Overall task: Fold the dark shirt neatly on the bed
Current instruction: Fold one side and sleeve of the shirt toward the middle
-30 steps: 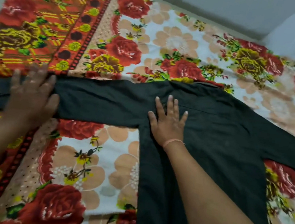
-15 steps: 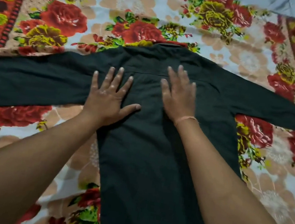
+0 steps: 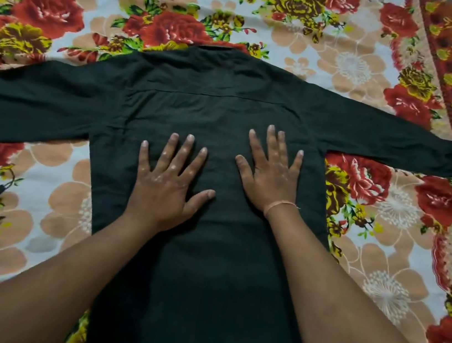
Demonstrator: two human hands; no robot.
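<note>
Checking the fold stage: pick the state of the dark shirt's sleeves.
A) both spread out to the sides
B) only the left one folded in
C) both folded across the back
A: both sleeves of the dark shirt lie stretched outward on the floral bedsheet, with the left hand and right hand flat on its back.

One dark shirt (image 3: 228, 107) with two sleeves spread outward; two hands, the left hand (image 3: 165, 183) and the right hand (image 3: 270, 174), each showing five fingers; one thread band (image 3: 278, 205) at the right wrist; one floral bedsheet (image 3: 377, 76).
</note>
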